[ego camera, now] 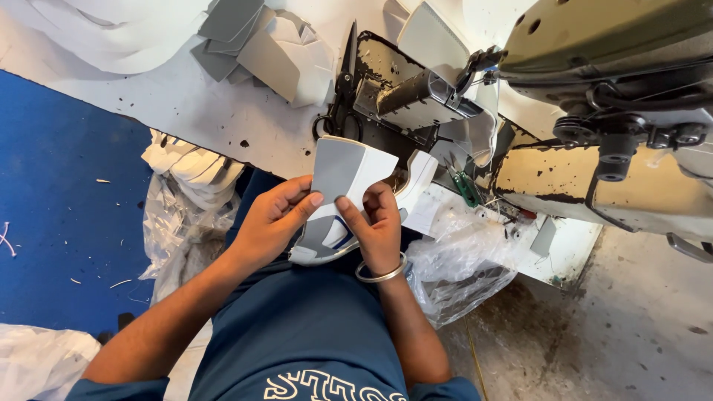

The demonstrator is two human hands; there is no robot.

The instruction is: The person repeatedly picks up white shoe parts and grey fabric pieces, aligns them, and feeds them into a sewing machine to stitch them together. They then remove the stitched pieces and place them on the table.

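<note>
Shoe upper (338, 197), grey and white, looks light and floppy; left hand (271, 219) and right hand (375, 226) pinch its middle edges, fingers clenched.

Two hands (275, 219), one scissors (343, 85), perhaps five grey panels (230, 33).

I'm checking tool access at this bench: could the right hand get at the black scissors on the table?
Probably yes. The black scissors lie bare on the table beyond the shoe piece, nothing over them, but the right hand shares that piece with the left hand.
</note>
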